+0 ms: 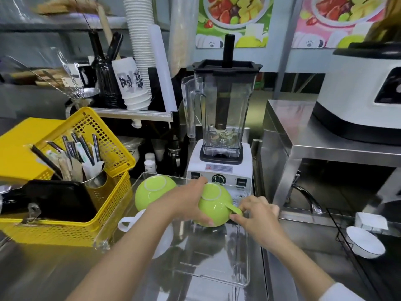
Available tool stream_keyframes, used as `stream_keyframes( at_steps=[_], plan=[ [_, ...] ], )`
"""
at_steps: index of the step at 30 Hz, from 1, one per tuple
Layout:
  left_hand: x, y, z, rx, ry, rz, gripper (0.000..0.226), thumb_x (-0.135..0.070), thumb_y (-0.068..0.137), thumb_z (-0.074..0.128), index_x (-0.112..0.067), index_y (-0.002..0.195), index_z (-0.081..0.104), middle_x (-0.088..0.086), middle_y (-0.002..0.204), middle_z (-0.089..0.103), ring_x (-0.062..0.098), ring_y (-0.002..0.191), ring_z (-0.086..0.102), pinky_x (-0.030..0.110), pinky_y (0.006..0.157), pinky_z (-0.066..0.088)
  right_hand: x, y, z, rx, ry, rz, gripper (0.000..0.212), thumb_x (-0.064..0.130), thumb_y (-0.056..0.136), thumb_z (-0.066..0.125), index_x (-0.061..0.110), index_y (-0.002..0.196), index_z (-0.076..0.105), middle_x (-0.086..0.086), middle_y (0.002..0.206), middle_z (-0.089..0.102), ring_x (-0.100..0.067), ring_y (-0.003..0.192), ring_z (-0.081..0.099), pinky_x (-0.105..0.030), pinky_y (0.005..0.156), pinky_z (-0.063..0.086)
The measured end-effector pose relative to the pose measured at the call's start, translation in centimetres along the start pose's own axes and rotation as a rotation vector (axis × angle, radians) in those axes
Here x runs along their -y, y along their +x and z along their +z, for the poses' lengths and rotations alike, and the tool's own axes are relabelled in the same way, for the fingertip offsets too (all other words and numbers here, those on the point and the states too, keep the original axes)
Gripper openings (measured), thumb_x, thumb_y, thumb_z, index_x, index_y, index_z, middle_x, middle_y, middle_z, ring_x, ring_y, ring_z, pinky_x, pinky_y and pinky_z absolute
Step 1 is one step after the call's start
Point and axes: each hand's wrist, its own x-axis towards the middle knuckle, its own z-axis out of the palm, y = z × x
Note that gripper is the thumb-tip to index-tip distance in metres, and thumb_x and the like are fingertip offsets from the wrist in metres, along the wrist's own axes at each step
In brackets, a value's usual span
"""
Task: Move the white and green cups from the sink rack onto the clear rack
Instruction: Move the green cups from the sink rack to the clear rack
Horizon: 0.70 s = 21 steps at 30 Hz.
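A green cup (pixel 213 205) is upside down over the far right part of the clear rack (pixel 217 272). My left hand (pixel 186 203) grips its body from the left and my right hand (pixel 256 213) pinches its handle. A second green cup (pixel 152 193) rests upside down at the clear rack's far left. A white cup (pixel 134 222) lies in the rack beneath my left forearm, partly hidden. Another white cup (pixel 364 241) sits tilted in the black wire sink rack (pixel 338 227) at the right.
A yellow basket (pixel 65 231) with a cutlery holder and a black tray stands left of the clear rack. A blender (pixel 220 127) stands just behind it. A faucet (pixel 306 195) and a steel shelf with a white machine (pixel 358 101) are on the right.
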Motion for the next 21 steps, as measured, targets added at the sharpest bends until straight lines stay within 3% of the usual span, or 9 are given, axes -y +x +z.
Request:
stream_keyframes(
  at_steps=[3, 6, 9, 11, 13, 17, 21],
  plan=[
    [-0.8, 0.1, -0.3, 0.053, 0.135, -0.027, 0.098, -0.051, 0.059, 0.076, -0.024, 0.133, 0.018, 0.006, 0.143, 0.034, 0.029, 0.125, 0.039, 0.044, 0.098, 0.040, -0.2, -0.1, -0.1, 0.017, 0.008, -0.023, 0.019, 0.044, 0.074, 0.068, 0.028, 0.077, 0.058, 0.015, 0.106, 0.047, -0.009, 0.108, 0.035, -0.030, 0.066, 0.009],
    [-2.9, -0.2, -1.6, 0.035, 0.219, -0.004, 0.094, -0.051, 0.066, 0.070, -0.022, 0.138, 0.016, 0.004, 0.148, 0.025, 0.025, 0.135, 0.024, 0.042, 0.109, 0.028, -0.9, -0.5, -1.1, -0.059, 0.153, -0.056, 0.035, 0.042, 0.074, 0.068, 0.033, 0.104, 0.055, 0.017, 0.108, 0.043, -0.003, 0.107, 0.034, -0.024, 0.072, 0.012],
    [-6.2, -0.5, -2.7, -0.119, 0.183, 0.103, 0.077, -0.056, 0.076, 0.058, -0.027, 0.137, 0.021, 0.000, 0.143, 0.035, 0.025, 0.129, 0.036, 0.043, 0.104, 0.035, -2.0, -0.6, -2.7, -0.097, 0.293, -0.043, 0.035, 0.039, 0.076, 0.067, 0.031, 0.108, 0.055, 0.014, 0.107, 0.048, -0.007, 0.108, 0.043, -0.032, 0.094, 0.025],
    [-9.3, -0.2, -2.5, -0.220, 0.128, 0.196, 0.065, -0.056, 0.080, 0.052, -0.030, 0.133, 0.026, -0.003, 0.137, 0.042, 0.024, 0.119, 0.046, 0.042, 0.093, 0.042, -3.6, -0.9, -4.2, -0.090, 0.347, 0.018, 0.032, 0.035, 0.076, 0.068, 0.027, 0.106, 0.058, 0.009, 0.106, 0.053, -0.013, 0.105, 0.052, -0.040, 0.100, 0.036],
    [-12.6, 0.5, -1.2, -0.253, 0.085, 0.295, 0.057, -0.052, 0.083, 0.051, -0.030, 0.131, 0.030, -0.003, 0.135, 0.046, 0.023, 0.118, 0.048, 0.039, 0.090, 0.043, -5.8, -1.4, -5.9, -0.100, 0.354, 0.065, 0.032, 0.030, 0.076, 0.069, 0.021, 0.105, 0.059, 0.002, 0.106, 0.057, -0.018, 0.102, 0.055, -0.041, 0.098, 0.042],
    [-18.0, 3.5, 2.5, -0.207, 0.022, 0.375, 0.052, -0.045, 0.083, 0.054, -0.025, 0.127, 0.035, 0.002, 0.129, 0.051, 0.024, 0.117, 0.049, 0.041, 0.092, 0.044, -11.1, -2.6, -9.3, -0.175, 0.346, 0.160, 0.030, 0.018, 0.075, 0.072, 0.015, 0.102, 0.060, -0.009, 0.105, 0.062, -0.015, 0.091, 0.056, -0.022, 0.080, 0.043],
    [-22.9, 7.1, 7.0, -0.139, 0.016, 0.421, 0.048, -0.039, 0.084, 0.055, -0.022, 0.125, 0.039, 0.003, 0.125, 0.052, 0.024, 0.116, 0.049, 0.041, 0.093, 0.044, -17.9, -3.8, -12.0, -0.218, 0.304, 0.267, 0.036, 0.015, 0.078, 0.070, 0.010, 0.110, 0.057, -0.008, 0.107, 0.059, -0.019, 0.091, 0.055, -0.026, 0.079, 0.039]
  ],
)
